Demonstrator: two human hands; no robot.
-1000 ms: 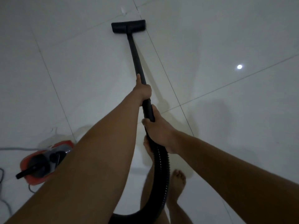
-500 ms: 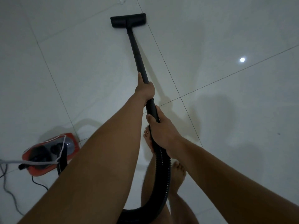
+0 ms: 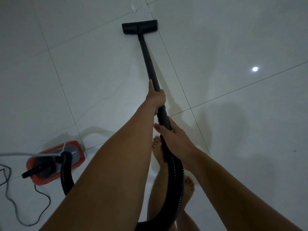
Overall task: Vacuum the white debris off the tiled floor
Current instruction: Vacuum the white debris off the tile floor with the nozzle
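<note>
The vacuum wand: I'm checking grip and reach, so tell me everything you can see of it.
The vacuum wand is a straight, matte black tube, seemingly plastic, slanting away from the person. Its far end joins a wide black floor head flat on the tiled floor, short of the white debris. The left hand grips it midway; the right hand holds lower, where the ribbed hose begins.

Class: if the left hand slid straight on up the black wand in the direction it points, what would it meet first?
Probably the step on the wand where it narrows; beyond that, the floor nozzle. The left hand has bare tube ahead until then.
</note>
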